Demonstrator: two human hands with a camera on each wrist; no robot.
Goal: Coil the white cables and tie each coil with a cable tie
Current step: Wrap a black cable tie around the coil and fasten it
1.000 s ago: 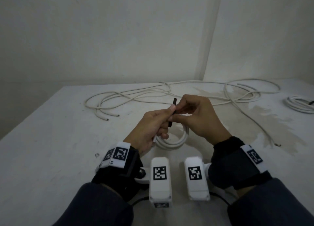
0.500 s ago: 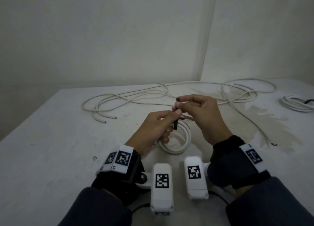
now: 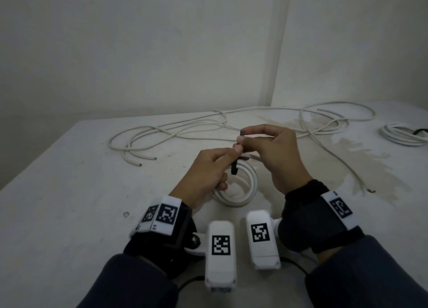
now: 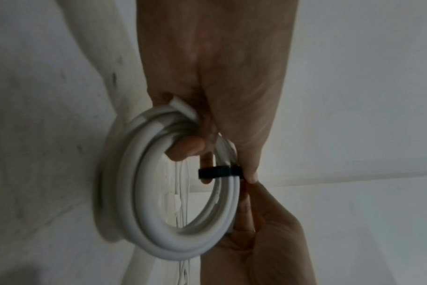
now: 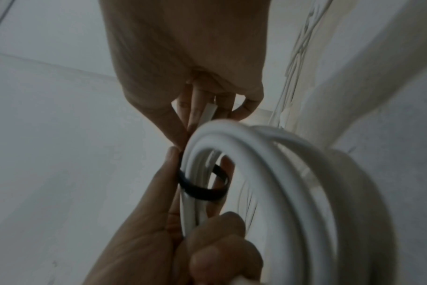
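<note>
A white cable coil (image 3: 240, 191) hangs from my left hand (image 3: 237, 149), whose fingers curl through it while the thumb presses on top. A black cable tie (image 3: 234, 168) loops around the coil's strands; the left wrist view shows the tie (image 4: 219, 173) as a band across the coil (image 4: 159, 192). My right hand (image 3: 243, 137) pinches the tie's free end (image 3: 242, 132) just above the left thumb. In the right wrist view the tie (image 5: 200, 190) forms a loose loop around the coil (image 5: 293, 173).
Loose white cables (image 3: 208, 127) sprawl across the back of the white table (image 3: 69, 191). Another coil (image 3: 403, 134) lies at the far right edge. A stain (image 3: 361, 154) marks the table on the right. Walls meet in a corner behind.
My right hand has moved up and a little left with the tie's end. The coil has risen and tilted in my left hand.
</note>
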